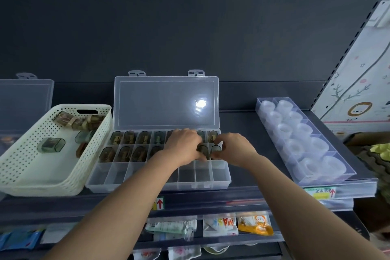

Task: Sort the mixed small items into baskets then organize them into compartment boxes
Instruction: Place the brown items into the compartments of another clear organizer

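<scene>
Head view: both hands meet over the right part of the compartment box (160, 188), at its middle row.
Left hand (182, 146): fingers curled round a small case (203, 149), gripping it just above a middle-row cell.
Right hand (234, 146): fingers bent down at a second case (216, 148) in the next cell toward three o'clock; I cannot tell whether it pinches it.
Key relation: the small case lies between the hands, nearer the left. Filed cases lie with their long axis running twelve to six. The held one is too hidden to judge.
Free cells: the front row (203, 172) at six o'clock of the hands looks unfilled.
Supply: the basket (42, 186) sits at nine o'clock, touching the box, with spare cases (51, 145) inside. The left hand is nearer it.
Obstacles: the raised lid (166, 101) stands at twelve o'clock. A tape tray (329, 177) lies apart at three o'clock. Neither blocks a reach to the basket, I judge.
</scene>
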Demonstrator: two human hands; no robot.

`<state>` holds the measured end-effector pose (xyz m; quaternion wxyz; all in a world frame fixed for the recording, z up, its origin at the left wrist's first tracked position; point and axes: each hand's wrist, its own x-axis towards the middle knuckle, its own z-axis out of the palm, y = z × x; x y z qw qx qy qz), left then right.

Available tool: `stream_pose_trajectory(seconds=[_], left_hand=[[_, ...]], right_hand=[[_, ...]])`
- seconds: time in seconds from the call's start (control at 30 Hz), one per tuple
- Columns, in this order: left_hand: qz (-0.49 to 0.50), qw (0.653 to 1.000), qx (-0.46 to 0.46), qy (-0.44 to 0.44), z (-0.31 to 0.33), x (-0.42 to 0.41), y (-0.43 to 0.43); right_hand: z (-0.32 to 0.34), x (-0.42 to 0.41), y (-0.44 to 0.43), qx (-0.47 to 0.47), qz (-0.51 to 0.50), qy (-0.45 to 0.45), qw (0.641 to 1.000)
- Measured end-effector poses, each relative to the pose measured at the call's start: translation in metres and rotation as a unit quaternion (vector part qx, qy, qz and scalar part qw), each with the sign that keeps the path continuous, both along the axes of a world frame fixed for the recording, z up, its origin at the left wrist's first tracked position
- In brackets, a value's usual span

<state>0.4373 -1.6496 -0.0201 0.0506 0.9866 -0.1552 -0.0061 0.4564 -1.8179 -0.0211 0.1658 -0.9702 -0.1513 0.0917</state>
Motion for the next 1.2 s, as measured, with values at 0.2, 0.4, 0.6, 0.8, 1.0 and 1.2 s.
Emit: stream_pose_trajectory(seconds=[0.2,0.4,0.6,0.8,1.0,1.2], left_hand=[[0.008,1.000,0.004,-0.018,-0.001,-0.003,-0.002],[0.048,0.995,-0.037,-0.082,0.016,-0.010,0.021],[0.144,0.981,-0.043,-0.120,0.036,-0.026,0.098],[0.247,0.963,0.001,-0.112,0.040,-0.049,0.192],[0.292,0.952,0.093,-0.001,0.030,-0.056,0.283],[0.260,0.945,0.177,0.085,0.009,-0.050,0.338]], right_hand=[[0.004,0.000,0.001,0.026,-0.013,-0.016,0.999],[0.015,0.006,0.031,0.064,-0.004,-0.069,0.995],[0.031,0.007,0.102,0.089,0.081,-0.096,0.988],[0.035,0.004,0.193,0.098,0.189,-0.099,0.972],[0.038,0.004,0.286,0.068,0.249,-0.101,0.961],[0.029,0.007,0.360,-0.074,0.287,-0.089,0.951]])
